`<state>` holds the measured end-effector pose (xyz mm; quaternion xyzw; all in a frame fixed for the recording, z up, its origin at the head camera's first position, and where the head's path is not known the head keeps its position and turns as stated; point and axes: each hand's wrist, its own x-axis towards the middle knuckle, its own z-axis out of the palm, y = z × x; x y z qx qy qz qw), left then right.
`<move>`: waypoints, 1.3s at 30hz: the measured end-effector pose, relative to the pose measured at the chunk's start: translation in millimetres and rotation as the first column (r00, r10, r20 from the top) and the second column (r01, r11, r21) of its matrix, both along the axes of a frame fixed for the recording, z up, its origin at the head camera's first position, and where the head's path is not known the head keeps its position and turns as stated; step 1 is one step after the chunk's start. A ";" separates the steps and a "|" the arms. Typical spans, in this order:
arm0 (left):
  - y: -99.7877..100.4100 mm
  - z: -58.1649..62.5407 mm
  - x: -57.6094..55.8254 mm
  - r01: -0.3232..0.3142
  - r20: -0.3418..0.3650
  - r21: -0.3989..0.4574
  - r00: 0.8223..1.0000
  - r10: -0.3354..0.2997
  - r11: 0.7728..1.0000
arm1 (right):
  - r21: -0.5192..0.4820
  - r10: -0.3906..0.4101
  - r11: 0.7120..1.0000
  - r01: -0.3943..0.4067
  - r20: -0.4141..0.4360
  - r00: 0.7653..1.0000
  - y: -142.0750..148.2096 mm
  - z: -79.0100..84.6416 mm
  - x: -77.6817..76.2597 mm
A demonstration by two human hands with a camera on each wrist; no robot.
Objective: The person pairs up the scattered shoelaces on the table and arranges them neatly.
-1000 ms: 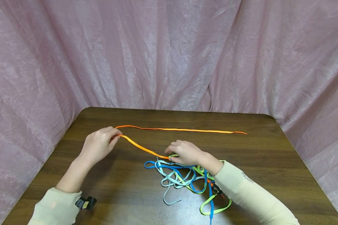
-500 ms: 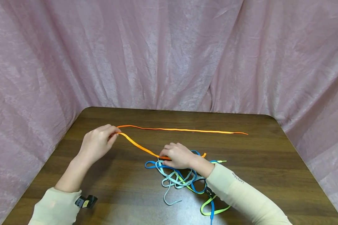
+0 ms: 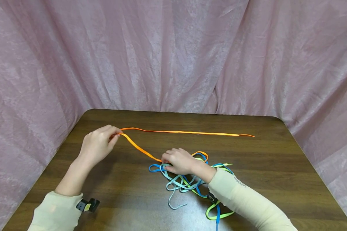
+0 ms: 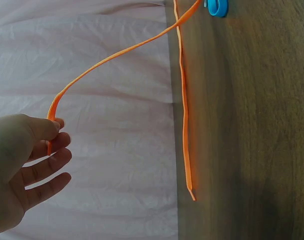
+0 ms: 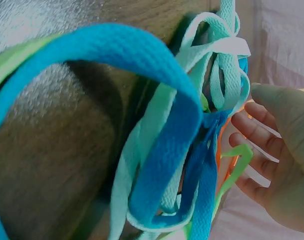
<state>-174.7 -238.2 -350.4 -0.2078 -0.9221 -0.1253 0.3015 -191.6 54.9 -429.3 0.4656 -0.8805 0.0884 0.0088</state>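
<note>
My left hand (image 3: 96,144) pinches one end of an orange shoelace (image 3: 138,147) between thumb and index finger, raised off the table; in the left wrist view the other fingers are spread. The lace slopes down to my right hand (image 3: 180,162), whose fingers and thumb grip it at a tangled pile; part of that grip is hidden. In the right wrist view, light blue (image 5: 226,80), blue (image 5: 176,120) and green (image 5: 239,170) shoelaces lie looped beside the fingers. Another orange shoelace (image 3: 188,132) lies nearly straight towards the back, its left end near my left hand.
The brown wooden table (image 3: 277,179) has rounded far corners. Behind it hangs a pink curtain (image 3: 173,57). A small black device (image 3: 86,205) sits on my left wrist. Loose lace tails, including a green loop (image 3: 212,218), spread towards the near edge.
My right hand has moved left along the orange shoelace, and a green strand that was at its fingers is left behind. An orange loop now shows behind that hand. My left hand has shifted slightly up and left.
</note>
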 end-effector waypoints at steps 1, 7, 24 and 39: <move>-0.1 0.6 -0.2 0.000 -0.004 -0.002 1.000 0.000 1.000 | 0.001 -0.004 1.000 0.004 -0.004 1.000 -0.9 -0.4 -0.2; -0.4 3.3 0.1 0.003 -0.019 -0.008 1.000 -0.003 1.000 | -0.056 -0.055 0.997 0.051 -0.058 0.997 -6.9 -1.5 -0.2; -2.8 7.5 2.9 -0.028 -0.022 0.011 0.999 0.028 1.000 | -0.067 -0.098 0.993 0.095 -0.046 0.994 -4.4 -9.1 -2.5; -27.3 -12.3 -4.9 -0.095 0.055 0.021 0.994 0.094 0.995 | -0.201 0.011 0.979 -0.016 -0.027 1.000 9.4 10.3 0.0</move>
